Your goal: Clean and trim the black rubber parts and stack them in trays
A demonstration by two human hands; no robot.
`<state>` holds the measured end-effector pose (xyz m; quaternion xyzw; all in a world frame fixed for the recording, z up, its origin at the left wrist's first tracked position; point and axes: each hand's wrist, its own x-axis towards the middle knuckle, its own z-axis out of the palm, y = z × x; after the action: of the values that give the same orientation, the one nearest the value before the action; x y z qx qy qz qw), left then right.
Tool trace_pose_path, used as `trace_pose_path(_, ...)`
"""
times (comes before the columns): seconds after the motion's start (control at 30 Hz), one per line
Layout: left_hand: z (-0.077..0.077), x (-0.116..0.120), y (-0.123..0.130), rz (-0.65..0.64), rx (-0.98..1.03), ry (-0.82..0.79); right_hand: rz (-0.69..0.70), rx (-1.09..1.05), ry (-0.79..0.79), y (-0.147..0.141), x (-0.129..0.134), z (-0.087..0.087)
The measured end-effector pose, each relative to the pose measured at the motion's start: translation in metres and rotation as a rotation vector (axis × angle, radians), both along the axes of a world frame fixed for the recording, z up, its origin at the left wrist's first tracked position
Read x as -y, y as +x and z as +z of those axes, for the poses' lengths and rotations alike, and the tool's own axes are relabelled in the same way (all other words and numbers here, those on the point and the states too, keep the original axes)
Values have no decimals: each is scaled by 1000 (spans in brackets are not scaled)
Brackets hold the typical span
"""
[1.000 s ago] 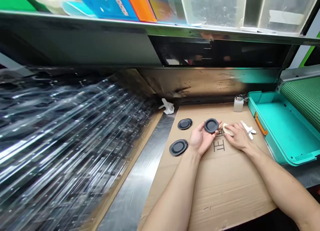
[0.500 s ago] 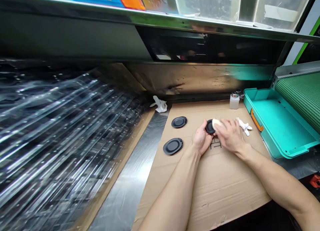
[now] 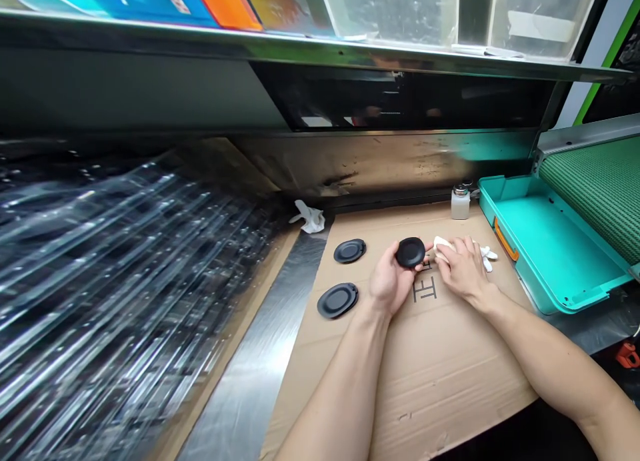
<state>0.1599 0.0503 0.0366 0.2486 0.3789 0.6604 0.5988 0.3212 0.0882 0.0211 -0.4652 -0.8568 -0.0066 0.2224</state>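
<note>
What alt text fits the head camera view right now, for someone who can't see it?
A left hand holds a round black disc while a right hand grips a white cloth pad. Two more round black discs lie on flattened brown cardboard.

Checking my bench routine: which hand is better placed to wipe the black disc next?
Probably the right: the right hand already holds a white pad right beside the black disc, while the left hand is occupied holding that disc.

Steel counter (image 3: pixel 250 354) under flattened cardboard sheet (image 3: pixel 440 374), black printed characters near middle. On sheet: black rubber disc (image 3: pixel 349 250), second disc (image 3: pixel 337 300), metal-capped bottle (image 3: pixel 461 203), white glove (image 3: pixel 487 258). Crumpled white cloth (image 3: pixel 310 217) just beyond sheet's back corner. Open teal case (image 3: pixel 555 248) at right.
</note>
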Motion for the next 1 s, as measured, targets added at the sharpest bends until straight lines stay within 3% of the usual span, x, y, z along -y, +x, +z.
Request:
trace_pose_path(0.1, 5, 11, 16, 214, -366, 155, -1, 27, -48, -2, -2, -7)
trace_pose_path(0.23, 13, 27, 34, 305, -629, 286, -30, 46, -123, -1, -7, -13)
trace_pose_path(0.63, 16, 33, 43, 291, -601, 291, -32, -34, -129, 0, -9, -15)
trace_pose_path(0.83, 3, 20, 34, 317, -645, 281, -19, -20, -178, 0, -8, -11)
trace_pose_path(0.9, -3, 15, 30, 345, -708, 274, 10, -117, -177, 0, -8, -7)
trace_pose_path(1.0, -6, 13, 28, 369, -768, 293, 16, -504, -239, -1, -10, 4)
